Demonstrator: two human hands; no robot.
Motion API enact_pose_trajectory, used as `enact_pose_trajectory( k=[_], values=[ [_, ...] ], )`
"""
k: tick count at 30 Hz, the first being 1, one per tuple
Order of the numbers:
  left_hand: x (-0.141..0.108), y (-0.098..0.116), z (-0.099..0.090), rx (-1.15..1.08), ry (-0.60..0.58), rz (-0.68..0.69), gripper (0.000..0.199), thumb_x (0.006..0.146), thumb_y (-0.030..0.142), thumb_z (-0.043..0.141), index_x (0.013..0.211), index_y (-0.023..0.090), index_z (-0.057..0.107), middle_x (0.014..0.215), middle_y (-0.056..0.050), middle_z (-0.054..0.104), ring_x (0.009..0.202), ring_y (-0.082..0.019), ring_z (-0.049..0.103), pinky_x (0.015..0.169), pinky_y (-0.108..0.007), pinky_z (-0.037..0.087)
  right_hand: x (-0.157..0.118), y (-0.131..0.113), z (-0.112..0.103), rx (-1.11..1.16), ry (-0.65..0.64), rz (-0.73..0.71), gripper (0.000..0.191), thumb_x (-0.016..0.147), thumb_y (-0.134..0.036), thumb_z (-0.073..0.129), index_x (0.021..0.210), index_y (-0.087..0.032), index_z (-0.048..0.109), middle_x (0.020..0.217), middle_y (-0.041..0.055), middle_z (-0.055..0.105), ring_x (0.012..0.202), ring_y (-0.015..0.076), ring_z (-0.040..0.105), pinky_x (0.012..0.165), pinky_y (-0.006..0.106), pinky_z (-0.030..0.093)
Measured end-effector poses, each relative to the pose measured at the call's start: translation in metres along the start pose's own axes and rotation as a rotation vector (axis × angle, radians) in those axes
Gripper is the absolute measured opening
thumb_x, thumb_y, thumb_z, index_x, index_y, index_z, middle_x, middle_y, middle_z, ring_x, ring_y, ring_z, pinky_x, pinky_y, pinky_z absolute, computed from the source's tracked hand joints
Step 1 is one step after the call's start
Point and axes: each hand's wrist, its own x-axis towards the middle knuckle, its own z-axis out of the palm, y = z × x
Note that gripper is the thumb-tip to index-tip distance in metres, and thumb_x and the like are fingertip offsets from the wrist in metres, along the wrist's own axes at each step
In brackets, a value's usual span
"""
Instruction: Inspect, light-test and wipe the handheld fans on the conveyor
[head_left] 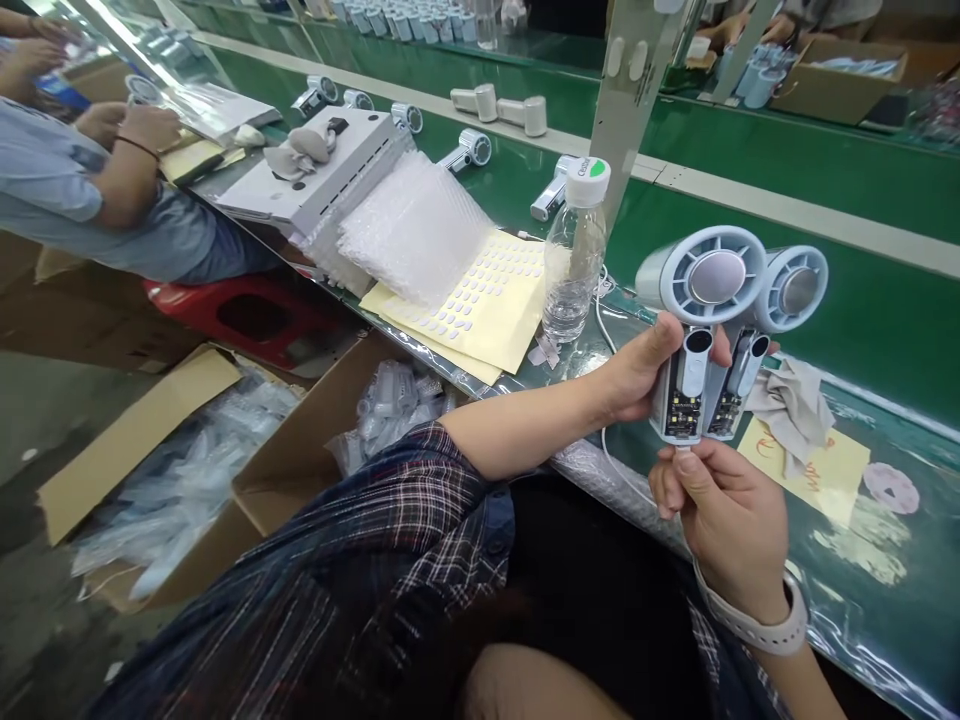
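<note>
Two light-blue handheld fans, a nearer one [716, 278] and one just behind it [796, 290], stand upright side by side with their round heads up. Their handles show exposed dark circuit boards. My left hand [645, 370] is closed around the handles, thumb in front. Below them my right hand [724, 500] pinches the end of a white cable [630, 478] against the bottom of the nearer fan's handle. Whether the plug is fully in cannot be told. The cable runs back past a clear water bottle [574, 260] on the green table.
Yellow sheets with small pale stickers [502, 300] and bubble wrap [416, 225] lie left of the bottle. More fans [469, 150] rest behind. A grey cloth [793, 410] lies at the right. An open carton [292, 470] of bagged parts is lower left; a person [112, 190] sits at the left.
</note>
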Motion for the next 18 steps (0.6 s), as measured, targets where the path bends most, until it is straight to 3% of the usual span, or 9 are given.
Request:
enact_pose_trajectory(
  k=[2, 4, 11, 16, 18],
  values=[
    [0.002, 0.003, 0.0, 0.016, -0.1, 0.017, 0.097, 0.036, 0.108, 0.075, 0.074, 0.02, 0.061, 0.116, -0.016, 0.079, 0.122, -0.035, 0.072, 0.093, -0.044, 0.061, -0.001, -0.003, -0.003, -0.112, 0.035, -0.003, 0.032, 0.096, -0.049, 0.082, 0.087, -0.019, 0.076, 0.055, -0.0015, 0.061, 0.05, 0.0152, 0.06, 0.051, 0.029, 0.05],
    [0.004, 0.004, 0.0, 0.027, -0.105, 0.015, 0.095, 0.039, 0.109, 0.073, 0.073, 0.02, 0.06, 0.115, -0.016, 0.079, 0.124, -0.036, 0.072, 0.098, -0.046, 0.06, -0.002, -0.004, -0.002, -0.171, 0.101, -0.02, 0.032, 0.095, -0.05, 0.084, 0.087, -0.019, 0.076, 0.057, -0.001, 0.062, 0.052, 0.0154, 0.062, 0.053, 0.029, 0.052],
    [0.005, -0.005, -0.005, 0.039, -0.059, 0.054, 0.085, 0.051, 0.103, 0.075, 0.076, 0.022, 0.063, 0.114, -0.014, 0.078, 0.128, -0.035, 0.069, 0.098, -0.045, 0.062, 0.001, 0.003, 0.011, 0.09, 0.053, 0.027, 0.033, 0.096, -0.05, 0.081, 0.086, -0.021, 0.073, 0.053, -0.0046, 0.056, 0.047, 0.0133, 0.057, 0.05, 0.028, 0.05],
    [0.005, -0.003, -0.008, 0.066, -0.142, 0.05, 0.093, 0.043, 0.106, 0.075, 0.075, 0.019, 0.066, 0.115, -0.017, 0.079, 0.114, -0.033, 0.075, 0.087, -0.04, 0.062, 0.001, 0.001, -0.014, -0.244, 0.025, 0.042, 0.035, 0.093, -0.052, 0.085, 0.085, -0.019, 0.076, 0.057, -0.0011, 0.062, 0.053, 0.014, 0.06, 0.054, 0.027, 0.05],
    [0.005, 0.0, -0.008, 0.086, -0.132, 0.011, 0.095, 0.041, 0.106, 0.076, 0.077, 0.018, 0.067, 0.117, -0.018, 0.079, 0.111, -0.033, 0.076, 0.086, -0.04, 0.063, -0.001, 0.0, -0.017, -0.256, 0.041, 0.039, 0.034, 0.093, -0.051, 0.085, 0.086, -0.02, 0.076, 0.057, -0.0014, 0.062, 0.054, 0.0138, 0.06, 0.054, 0.026, 0.05]
  ],
)
